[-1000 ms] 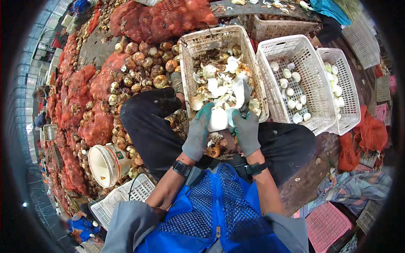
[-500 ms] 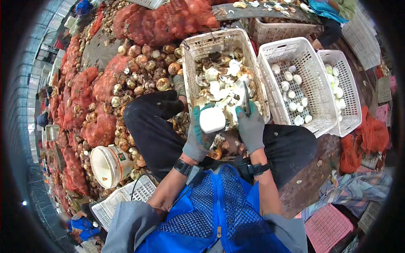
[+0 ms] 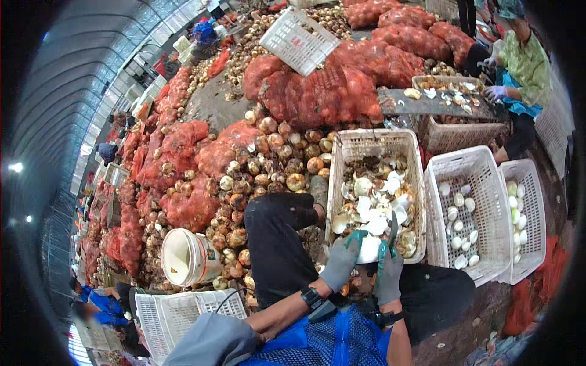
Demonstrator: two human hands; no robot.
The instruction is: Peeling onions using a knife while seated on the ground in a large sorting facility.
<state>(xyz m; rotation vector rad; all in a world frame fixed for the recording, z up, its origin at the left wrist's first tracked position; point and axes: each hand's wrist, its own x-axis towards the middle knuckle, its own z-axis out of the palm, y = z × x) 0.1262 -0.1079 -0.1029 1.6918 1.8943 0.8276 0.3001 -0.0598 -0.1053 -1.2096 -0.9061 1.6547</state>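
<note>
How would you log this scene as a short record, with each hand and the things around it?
Left hand: gloved, holding a peeled white onion
Right hand: gloved, holding a knife, blade pointing away
Ahead: white plastic crate with onion peelings
Right: two more white crates with peeled onions
Left: loose unpeeled onions, red mesh sacks, white bucket
Upper right: another person beside a plank
</note>
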